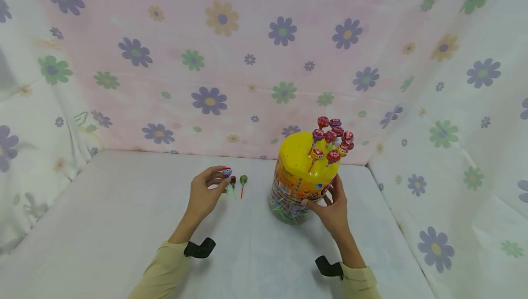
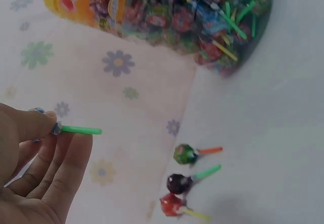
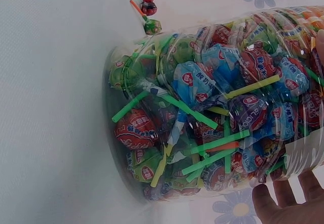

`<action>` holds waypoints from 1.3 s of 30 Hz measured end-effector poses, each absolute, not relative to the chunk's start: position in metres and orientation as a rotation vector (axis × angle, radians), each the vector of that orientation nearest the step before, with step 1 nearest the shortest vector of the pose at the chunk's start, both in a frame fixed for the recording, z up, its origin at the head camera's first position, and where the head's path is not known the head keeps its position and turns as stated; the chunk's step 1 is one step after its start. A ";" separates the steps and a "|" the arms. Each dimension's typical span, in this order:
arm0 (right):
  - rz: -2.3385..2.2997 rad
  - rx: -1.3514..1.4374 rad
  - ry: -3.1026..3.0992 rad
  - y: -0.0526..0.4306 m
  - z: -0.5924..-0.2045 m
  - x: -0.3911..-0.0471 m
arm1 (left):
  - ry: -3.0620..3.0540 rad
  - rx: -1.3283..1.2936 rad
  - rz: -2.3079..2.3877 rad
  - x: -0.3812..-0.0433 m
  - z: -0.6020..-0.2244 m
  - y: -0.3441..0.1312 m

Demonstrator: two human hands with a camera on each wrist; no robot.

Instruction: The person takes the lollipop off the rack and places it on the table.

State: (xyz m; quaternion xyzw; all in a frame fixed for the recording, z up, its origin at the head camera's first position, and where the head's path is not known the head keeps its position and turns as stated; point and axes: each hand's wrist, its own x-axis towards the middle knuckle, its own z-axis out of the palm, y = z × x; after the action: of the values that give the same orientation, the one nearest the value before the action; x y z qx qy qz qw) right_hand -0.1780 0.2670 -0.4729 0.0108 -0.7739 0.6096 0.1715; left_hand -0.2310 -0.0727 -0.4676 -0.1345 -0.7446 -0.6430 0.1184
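Observation:
Between thumb and fingers, my left hand pinches a blue-wrapped lollipop, raised above the table; its green stick shows in the left wrist view. My right hand grips the side of a big clear jar, thumb in front and fingers at the right. Many wrapped lollipops fill the jar, and several red-wrapped lollipops stand stick-down in its yellow lid. By the left hand lie a green lollipop, a dark lollipop and a red lollipop.
A white cloth covers the table. Flower-printed curtains hang behind it and along both sides. The jar stands right of the loose lollipops, towards the back of the table.

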 end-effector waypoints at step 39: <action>1.739 -0.007 -2.196 0.266 -0.474 -0.177 | -2.589 0.029 -1.538 -0.289 -0.531 -0.097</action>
State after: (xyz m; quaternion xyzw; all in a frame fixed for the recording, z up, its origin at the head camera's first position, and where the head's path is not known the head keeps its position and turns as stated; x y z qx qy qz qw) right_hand -0.1767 0.2658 -0.4738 -0.0023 -0.7726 0.6119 0.1692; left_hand -0.2887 -0.0968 -0.5311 0.0096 -0.8579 -0.5096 0.0652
